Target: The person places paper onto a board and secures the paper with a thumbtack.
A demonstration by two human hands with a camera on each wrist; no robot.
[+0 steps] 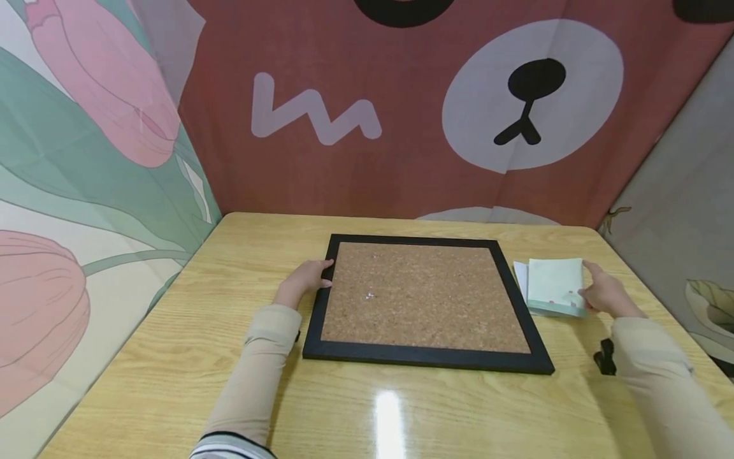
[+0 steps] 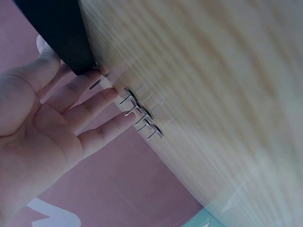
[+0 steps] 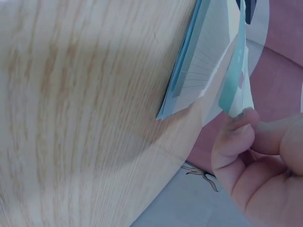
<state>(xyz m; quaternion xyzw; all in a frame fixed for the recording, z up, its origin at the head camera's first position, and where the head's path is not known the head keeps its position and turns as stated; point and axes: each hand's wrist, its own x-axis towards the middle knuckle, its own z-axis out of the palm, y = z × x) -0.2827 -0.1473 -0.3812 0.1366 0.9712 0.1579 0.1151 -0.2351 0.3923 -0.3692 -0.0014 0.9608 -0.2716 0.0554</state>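
A cork board (image 1: 424,296) in a black frame (image 1: 427,357) lies on the table. My left hand (image 1: 306,277) rests at its left side, thumb and a fingertip on the frame. In the left wrist view the other fingers (image 2: 102,130) extend nearly straight along the frame's side, close to several small dark pieces with thin metal pins (image 2: 144,113). My right hand (image 1: 608,294) pinches the corner of the top sheet (image 1: 555,280) of a pale green notepad. The right wrist view shows that sheet raised off the pad's fanned pages (image 3: 194,71), between thumb and index finger.
A white paper edge (image 1: 520,277) shows beside the notepad, close to the board's right side. Small shiny bits (image 1: 369,295) dot the cork. The wooden table (image 1: 172,357) meets a printed cloth backdrop (image 1: 321,178) at the back.
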